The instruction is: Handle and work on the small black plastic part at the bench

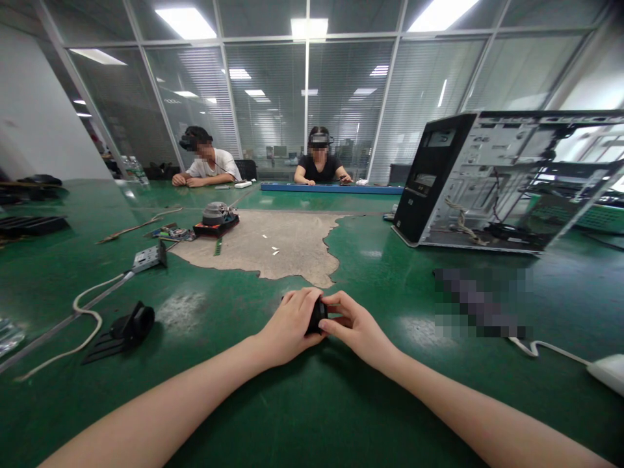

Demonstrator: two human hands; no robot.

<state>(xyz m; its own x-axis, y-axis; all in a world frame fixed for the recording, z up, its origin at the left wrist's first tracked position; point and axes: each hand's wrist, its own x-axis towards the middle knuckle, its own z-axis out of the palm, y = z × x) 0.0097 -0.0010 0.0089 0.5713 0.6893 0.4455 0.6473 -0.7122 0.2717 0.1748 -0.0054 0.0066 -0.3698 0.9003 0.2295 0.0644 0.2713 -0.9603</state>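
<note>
Between my two hands, low over the green table [292, 416], is a small black part [317, 316], mostly covered by fingers, so its kind cannot be made out. My left hand [288, 325] is closed over its left side and top. From the right, my right hand [355, 325] pinches the same part with thumb and fingertips. Just beyond my hands lies the bare, torn patch [292, 247] of the tabletop, with several small white scraps on it.
An open computer case [439, 182] stands at the right. A cooler with a fan [218, 218], a metal drive bracket [149, 257] and a black plastic piece [131, 325] lie left. A blurred dark object [480, 302] and white cable lie right. Two people sit across the table.
</note>
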